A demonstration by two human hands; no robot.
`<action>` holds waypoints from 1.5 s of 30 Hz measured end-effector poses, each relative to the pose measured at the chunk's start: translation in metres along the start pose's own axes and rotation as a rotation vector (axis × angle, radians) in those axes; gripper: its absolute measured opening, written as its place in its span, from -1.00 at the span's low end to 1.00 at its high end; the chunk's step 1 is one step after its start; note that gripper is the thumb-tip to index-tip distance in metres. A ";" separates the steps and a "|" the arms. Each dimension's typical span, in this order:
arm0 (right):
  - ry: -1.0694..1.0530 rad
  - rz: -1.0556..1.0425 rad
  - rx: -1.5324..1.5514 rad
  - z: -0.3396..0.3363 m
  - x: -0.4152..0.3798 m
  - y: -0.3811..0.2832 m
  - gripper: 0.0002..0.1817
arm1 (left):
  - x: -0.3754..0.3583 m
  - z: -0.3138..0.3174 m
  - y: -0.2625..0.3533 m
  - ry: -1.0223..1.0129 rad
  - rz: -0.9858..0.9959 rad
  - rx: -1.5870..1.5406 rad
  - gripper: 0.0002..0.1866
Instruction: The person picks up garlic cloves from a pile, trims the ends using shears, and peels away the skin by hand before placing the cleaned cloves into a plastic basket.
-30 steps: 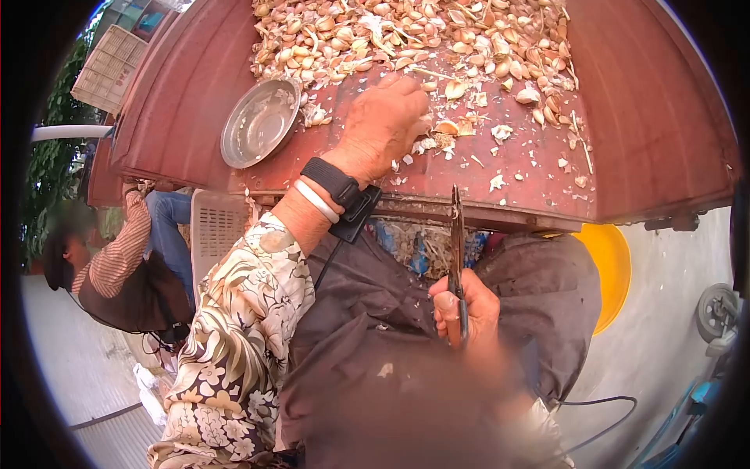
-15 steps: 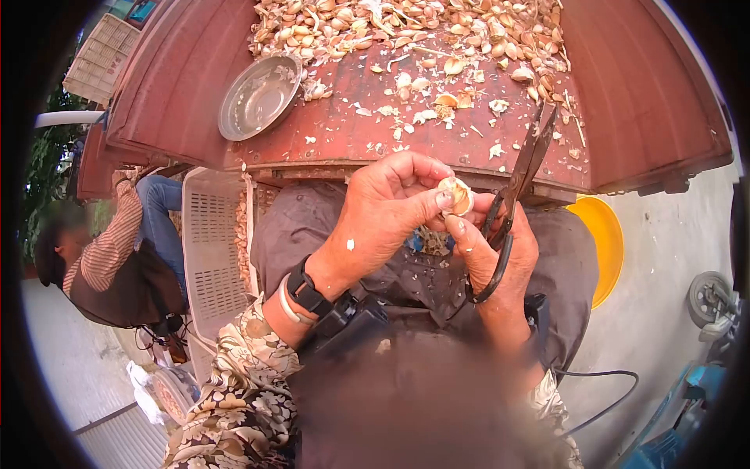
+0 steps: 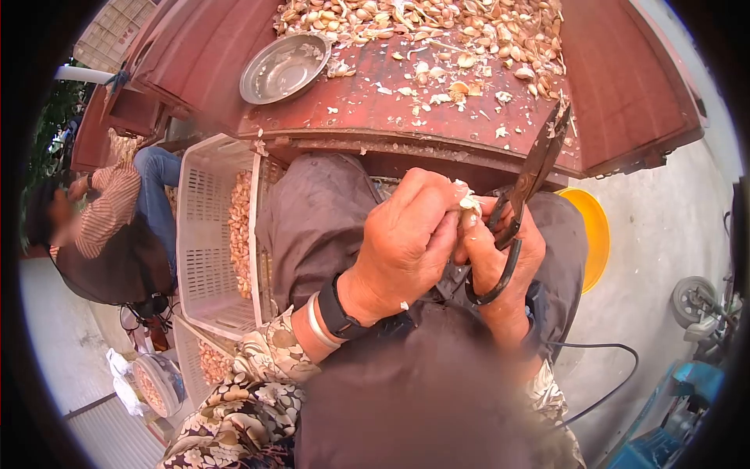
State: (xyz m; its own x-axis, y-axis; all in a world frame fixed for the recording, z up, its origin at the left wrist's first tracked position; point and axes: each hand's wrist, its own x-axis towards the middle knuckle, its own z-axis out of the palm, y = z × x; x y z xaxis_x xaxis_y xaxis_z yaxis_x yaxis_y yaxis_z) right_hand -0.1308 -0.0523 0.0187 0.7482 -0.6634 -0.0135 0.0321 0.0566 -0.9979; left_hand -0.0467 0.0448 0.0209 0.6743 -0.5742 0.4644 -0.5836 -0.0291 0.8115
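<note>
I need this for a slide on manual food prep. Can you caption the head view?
Left hand and right hand work a garlic clove over the lap, scissors held in the right.

A rust-red surface (image 3: 625,86) carries pale tan garlic cloves (image 3: 437,19) and a silver metal bowl (image 3: 283,68). The scissors (image 3: 525,195) are black. A white slotted crate (image 3: 209,234) stands beside a yellow bucket (image 3: 587,234). The sleeve (image 3: 242,399) has a cream-and-brown floral print.

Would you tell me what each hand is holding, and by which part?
Left hand pinches a garlic clove at its fingertips; right hand holds scissors by the handle loops.
</note>
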 end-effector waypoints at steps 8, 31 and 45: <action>-0.277 0.180 0.277 -0.005 0.004 0.004 -0.81 | -0.004 -0.028 0.003 -0.085 -0.396 -0.760 -0.84; -0.352 -0.218 -0.815 -0.007 -0.023 -0.007 -0.46 | -0.036 -0.052 -0.023 0.170 -0.738 -1.223 -0.70; -0.429 -0.199 -0.843 -0.008 -0.031 -0.001 -0.43 | -0.042 -0.056 -0.022 0.120 -0.650 -0.851 -0.75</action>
State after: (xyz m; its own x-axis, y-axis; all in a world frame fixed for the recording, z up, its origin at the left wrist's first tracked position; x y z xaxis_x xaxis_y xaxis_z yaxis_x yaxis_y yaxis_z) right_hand -0.1595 -0.0375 0.0200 0.9642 -0.2645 0.0186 -0.1766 -0.6928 -0.6991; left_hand -0.0365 0.1153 0.0037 0.8086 -0.5687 -0.1508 0.3778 0.3054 0.8741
